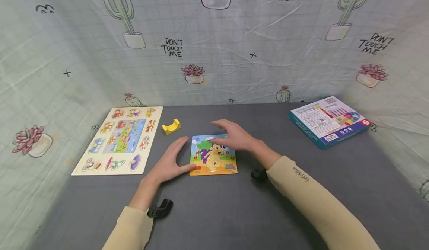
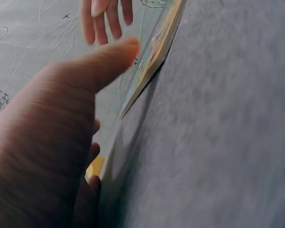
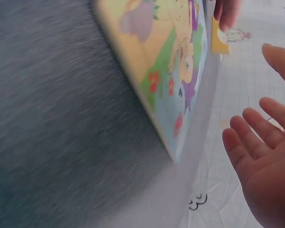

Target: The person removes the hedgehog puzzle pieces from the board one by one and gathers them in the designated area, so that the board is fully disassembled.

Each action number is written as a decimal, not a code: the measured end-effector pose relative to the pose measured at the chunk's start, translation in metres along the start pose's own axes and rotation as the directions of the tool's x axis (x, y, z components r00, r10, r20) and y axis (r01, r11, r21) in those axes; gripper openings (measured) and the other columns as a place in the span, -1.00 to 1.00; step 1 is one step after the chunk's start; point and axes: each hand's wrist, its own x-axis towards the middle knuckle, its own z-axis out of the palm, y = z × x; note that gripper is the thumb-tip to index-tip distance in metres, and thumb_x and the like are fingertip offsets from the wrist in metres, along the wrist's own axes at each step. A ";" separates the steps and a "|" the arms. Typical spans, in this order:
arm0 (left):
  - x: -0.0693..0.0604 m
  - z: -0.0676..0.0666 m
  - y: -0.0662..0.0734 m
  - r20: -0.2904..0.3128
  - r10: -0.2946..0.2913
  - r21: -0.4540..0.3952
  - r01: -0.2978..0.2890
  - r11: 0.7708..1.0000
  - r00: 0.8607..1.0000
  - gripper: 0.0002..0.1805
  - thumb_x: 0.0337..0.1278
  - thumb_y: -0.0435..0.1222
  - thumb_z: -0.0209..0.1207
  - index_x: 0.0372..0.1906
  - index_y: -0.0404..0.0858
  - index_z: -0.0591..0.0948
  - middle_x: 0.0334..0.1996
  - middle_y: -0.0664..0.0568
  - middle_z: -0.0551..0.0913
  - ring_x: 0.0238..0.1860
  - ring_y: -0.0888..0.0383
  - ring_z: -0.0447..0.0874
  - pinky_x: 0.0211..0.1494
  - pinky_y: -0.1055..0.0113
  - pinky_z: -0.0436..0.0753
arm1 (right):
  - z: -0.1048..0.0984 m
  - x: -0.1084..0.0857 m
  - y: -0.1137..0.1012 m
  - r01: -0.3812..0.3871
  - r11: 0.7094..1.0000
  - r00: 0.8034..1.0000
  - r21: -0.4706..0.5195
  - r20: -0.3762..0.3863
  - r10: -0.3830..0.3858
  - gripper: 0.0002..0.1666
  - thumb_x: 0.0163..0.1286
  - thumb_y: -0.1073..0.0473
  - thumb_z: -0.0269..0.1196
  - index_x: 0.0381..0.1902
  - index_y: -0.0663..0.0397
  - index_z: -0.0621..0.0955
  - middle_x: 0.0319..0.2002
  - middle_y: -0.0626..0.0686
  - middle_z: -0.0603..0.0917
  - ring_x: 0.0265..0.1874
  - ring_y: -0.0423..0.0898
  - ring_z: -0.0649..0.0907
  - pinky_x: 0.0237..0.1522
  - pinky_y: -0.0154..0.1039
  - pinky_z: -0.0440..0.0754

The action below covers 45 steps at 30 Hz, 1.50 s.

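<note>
A small square picture puzzle (image 1: 214, 160) with a purple-haired cartoon hedgehog lies flat on the dark grey table. My left hand (image 1: 169, 164) is at its left side, fingers extended and the thumb close to the lower left edge; whether the thumb touches cannot be told. My right hand (image 1: 236, 135) hovers over the upper right part, its fingers spread and relaxed. In the right wrist view the right hand (image 3: 266, 152) is apart from the puzzle (image 3: 166, 71) and holds nothing. The left wrist view has the left thumb (image 2: 104, 61) beside the puzzle's edge (image 2: 154, 61).
A yellow curved block (image 1: 171, 127) sits behind the left hand. To the left lies a large cream puzzle board (image 1: 151, 131) with vehicle pictures. A teal and white box (image 1: 330, 121) rests at the back right. Patterned cloth (image 1: 228, 49) hangs behind the table.
</note>
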 end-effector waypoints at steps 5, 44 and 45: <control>0.002 0.003 0.004 0.027 0.019 0.082 -0.021 0.996 0.999 0.14 -0.02 0.18 0.43 0.58 -0.25 0.19 0.55 -0.10 0.17 0.56 -0.17 -0.03 0.53 -0.19 -0.06 | 0.007 0.014 -0.007 -0.021 1.000 0.998 -0.017 0.060 0.022 -0.22 0.44 -0.02 0.33 0.48 0.18 0.36 0.41 0.14 0.42 0.33 0.10 0.46 0.29 0.02 0.46; 0.002 0.006 0.004 0.043 0.054 0.138 -0.059 0.989 0.998 0.00 0.05 0.17 0.38 0.51 -0.26 0.34 0.50 -0.07 0.29 0.54 -0.12 0.08 0.53 -0.19 -0.13 | 0.046 0.049 -0.024 -0.130 0.927 0.973 -0.353 0.136 0.188 -0.33 0.36 -0.19 0.36 0.28 0.06 0.56 0.23 0.09 0.49 0.22 0.08 0.45 0.26 0.03 0.45; 0.002 0.006 0.004 0.042 0.053 0.138 -0.059 0.989 0.998 0.00 0.04 0.17 0.38 0.51 -0.26 0.34 0.50 -0.07 0.30 0.54 -0.13 0.08 0.53 -0.19 -0.13 | 0.047 0.050 -0.024 -0.135 0.926 0.971 -0.353 0.139 0.195 -0.33 0.37 -0.19 0.36 0.28 0.06 0.56 0.24 0.10 0.48 0.23 0.08 0.44 0.27 0.04 0.43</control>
